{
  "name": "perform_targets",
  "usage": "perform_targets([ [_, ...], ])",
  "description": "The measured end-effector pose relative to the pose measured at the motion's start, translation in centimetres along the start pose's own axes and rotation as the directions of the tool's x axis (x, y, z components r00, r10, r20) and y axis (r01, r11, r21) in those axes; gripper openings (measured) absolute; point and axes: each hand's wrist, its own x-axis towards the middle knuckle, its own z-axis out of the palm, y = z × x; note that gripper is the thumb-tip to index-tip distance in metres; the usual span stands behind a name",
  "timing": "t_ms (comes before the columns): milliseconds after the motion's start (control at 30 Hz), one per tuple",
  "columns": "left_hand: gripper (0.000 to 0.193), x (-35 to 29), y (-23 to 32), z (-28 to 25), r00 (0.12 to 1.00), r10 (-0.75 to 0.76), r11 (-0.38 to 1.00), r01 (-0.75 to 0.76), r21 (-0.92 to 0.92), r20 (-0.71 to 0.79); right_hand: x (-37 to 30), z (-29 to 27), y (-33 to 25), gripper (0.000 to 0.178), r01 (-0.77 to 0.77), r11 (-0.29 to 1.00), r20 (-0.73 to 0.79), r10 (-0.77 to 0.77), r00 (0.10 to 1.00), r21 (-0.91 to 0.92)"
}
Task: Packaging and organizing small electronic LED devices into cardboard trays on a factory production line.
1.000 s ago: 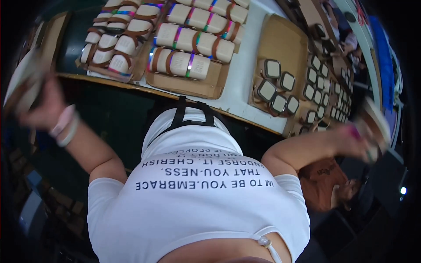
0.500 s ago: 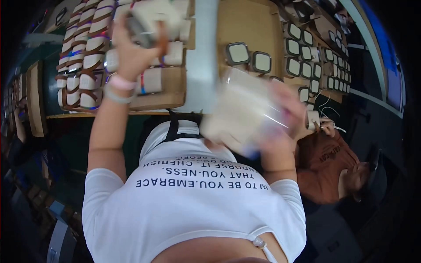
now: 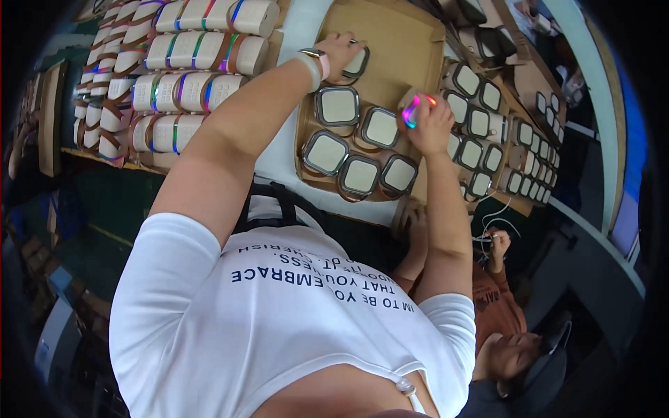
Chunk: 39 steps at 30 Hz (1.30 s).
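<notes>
My left hand (image 3: 339, 54) is closed around the side of a cream speaker (image 3: 357, 64) with a dark-rimmed square end, at the far left of a cardboard tray (image 3: 387, 28). Over the tray's right edge, my right hand (image 3: 433, 124) grips another speaker (image 3: 411, 111), whose ring glows pink, blue and red. My fingers hide much of it. Several more speakers (image 3: 338, 106) stand on end in the tray between my hands and its near edge, their pale square faces up.
On the left, speakers (image 3: 188, 52) with brown straps and coloured light bands lie in rows. Further upright speakers (image 3: 470, 153) fill trays on the right. A co-worker in a brown top (image 3: 498, 306) sits at the lower right, a hand near white cables (image 3: 491, 219).
My left hand has swung right from the left-hand rows to the middle tray. My right hand has moved up and away from my body; the large blurred cream block is gone from it.
</notes>
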Motion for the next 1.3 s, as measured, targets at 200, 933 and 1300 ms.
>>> perform_targets([
  [200,0.094,-9.0,2.5,-0.9,0.972,-0.068,0.953,-0.002,-0.302,-0.223,-1.8,-1.4,-0.6,0.051,0.001,0.945,0.244,-0.085,0.966,0.327],
  [933,0.051,-39.1,-19.4,-9.4,0.266,-0.912,0.408,0.659,-0.632,-0.311,2.7,-8.4,-19.9,0.052,-0.119,0.817,0.351,-0.106,0.930,0.564],
  [1300,0.040,-39.5,-20.3,-6.6,0.364,-0.913,0.361,0.506,-0.783,-0.186,8.2,-3.1,-41.6,0.050,0.318,0.771,0.163,-0.473,0.866,0.551],
])
